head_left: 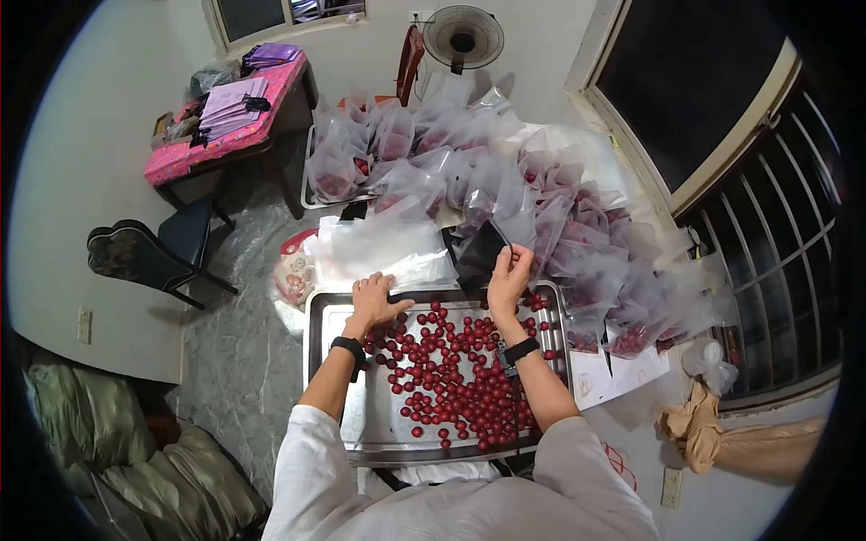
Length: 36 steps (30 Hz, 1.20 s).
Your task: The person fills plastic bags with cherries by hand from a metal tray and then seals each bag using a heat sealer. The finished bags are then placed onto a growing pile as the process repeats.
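Note:
A metal tray in front of me holds many loose dark-red round beads or fruits; their exact kind cannot be told. My left hand lies at the tray's far left rim, fingers spread, by a stack of clear plastic bags. Above the far right rim, my right hand pinches the edge of a thin black sheet-like piece. That piece hangs beside the plastic stack. Part of the red pile is covered by my right forearm.
Many clear bags with red contents crowd the surface beyond and right of the tray. A fan stands at the back. On the left are a pink-covered table with papers and a dark chair. A barred window is at right.

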{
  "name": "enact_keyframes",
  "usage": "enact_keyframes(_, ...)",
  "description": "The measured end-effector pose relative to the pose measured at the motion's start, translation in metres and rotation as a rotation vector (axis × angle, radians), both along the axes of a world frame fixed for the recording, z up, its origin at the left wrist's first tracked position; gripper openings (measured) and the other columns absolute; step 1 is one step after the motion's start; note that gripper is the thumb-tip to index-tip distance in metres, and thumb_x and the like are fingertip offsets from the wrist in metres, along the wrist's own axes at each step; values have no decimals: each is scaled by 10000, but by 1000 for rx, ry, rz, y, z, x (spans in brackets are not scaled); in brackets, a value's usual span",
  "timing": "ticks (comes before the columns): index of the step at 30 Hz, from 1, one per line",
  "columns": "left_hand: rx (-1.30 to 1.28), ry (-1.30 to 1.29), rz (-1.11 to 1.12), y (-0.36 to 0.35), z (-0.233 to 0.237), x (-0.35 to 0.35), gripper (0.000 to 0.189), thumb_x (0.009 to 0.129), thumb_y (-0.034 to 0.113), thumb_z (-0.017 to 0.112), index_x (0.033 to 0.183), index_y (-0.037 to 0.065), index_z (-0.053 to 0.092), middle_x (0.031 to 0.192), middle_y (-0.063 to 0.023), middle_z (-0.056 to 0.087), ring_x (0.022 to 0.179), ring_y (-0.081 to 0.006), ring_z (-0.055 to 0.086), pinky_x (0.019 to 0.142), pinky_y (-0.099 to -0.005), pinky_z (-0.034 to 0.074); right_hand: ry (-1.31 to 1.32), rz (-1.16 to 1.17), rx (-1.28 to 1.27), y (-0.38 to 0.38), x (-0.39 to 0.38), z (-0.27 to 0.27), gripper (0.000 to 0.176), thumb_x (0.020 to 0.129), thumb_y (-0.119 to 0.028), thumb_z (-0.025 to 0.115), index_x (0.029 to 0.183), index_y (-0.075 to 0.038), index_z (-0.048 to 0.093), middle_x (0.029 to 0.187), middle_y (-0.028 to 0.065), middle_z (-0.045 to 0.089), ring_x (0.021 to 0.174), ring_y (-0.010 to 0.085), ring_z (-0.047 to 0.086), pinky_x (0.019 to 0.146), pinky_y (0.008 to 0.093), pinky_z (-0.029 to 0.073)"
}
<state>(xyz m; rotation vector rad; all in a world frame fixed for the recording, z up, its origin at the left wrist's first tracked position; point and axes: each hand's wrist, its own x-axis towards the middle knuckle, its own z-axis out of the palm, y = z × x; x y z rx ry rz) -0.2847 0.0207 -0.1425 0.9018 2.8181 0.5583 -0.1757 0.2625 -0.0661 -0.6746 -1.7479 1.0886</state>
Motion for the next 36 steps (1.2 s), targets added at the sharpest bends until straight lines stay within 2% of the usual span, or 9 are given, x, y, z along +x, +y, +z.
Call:
enact_keyframes(2,-74,39,-13,9,15,11,871,724,688,707,1339,86,578,1401,-205,514,1293,-395,464,1109,-505,298,-40,-4,63,2,4,2,217,1002,-202,565,1066,2,531,891,94,595,768,176,574,704,338,488)
enact_keyframes(4,166,211,-92,22,26,23,1037,663,726,734,1395,25,514,1428,-247,464,1327,-413,416,1116,-550,267,-56,7,87,3,7,4,218,999,-205,572,1053,2,536,872,92,599,754,176,578,692,338,490)
enact_keyframes(10,556,29,-214,81,49,61,1103,660,673,778,1407,-63,435,1321,-258,553,1245,-409,507,1069,-518,355,-141,150,34,-15,15,21,195,966,-183,608,1003,-6,537,855,124,618,731,254,621,696,387,499)
enact_keyframes(11,523,15,-210,87,48,66,1060,681,594,803,1401,-84,420,1271,-270,588,1168,-410,572,1008,-476,437,-173,180,34,-17,17,19,200,963,-183,611,1004,-3,536,854,129,620,733,255,624,695,390,500)
enact_keyframes(15,689,-214,-7,104,47,83,912,727,430,801,1382,-81,424,1230,-275,605,1116,-402,621,928,-429,510,-213,236,105,-27,23,18,207,956,-182,613,1006,4,534,854,146,622,745,275,630,699,400,501)
enact_keyframes(18,783,-317,98,108,41,90,872,730,439,796,1344,-74,448,1206,-271,612,1115,-401,620,925,-444,510,-226,264,175,-32,24,15,207,954,-181,611,1001,5,534,848,148,618,750,294,630,705,406,502)
enact_keyframes(28,504,-242,212,90,79,95,787,696,529,810,1161,-46,543,1025,-243,649,949,-387,653,825,-456,523,-213,379,-107,-23,8,-9,190,976,-202,614,981,-21,554,793,47,602,715,137,579,658,306,492)
enact_keyframes(32,528,-238,232,87,70,94,836,673,529,833,1189,-51,522,1045,-249,627,954,-384,644,820,-455,523,-113,450,-252,-12,-1,-30,160,984,-206,612,984,-48,592,795,-27,586,718,67,535,644,243,466)
enact_keyframes(36,546,-258,243,84,68,97,960,662,506,857,1301,-73,435,1150,-247,606,1094,-348,613,921,-424,502,-166,500,-468,-3,-2,-35,170,996,-234,598,1013,-65,606,841,-37,591,743,54,545,647,229,464)
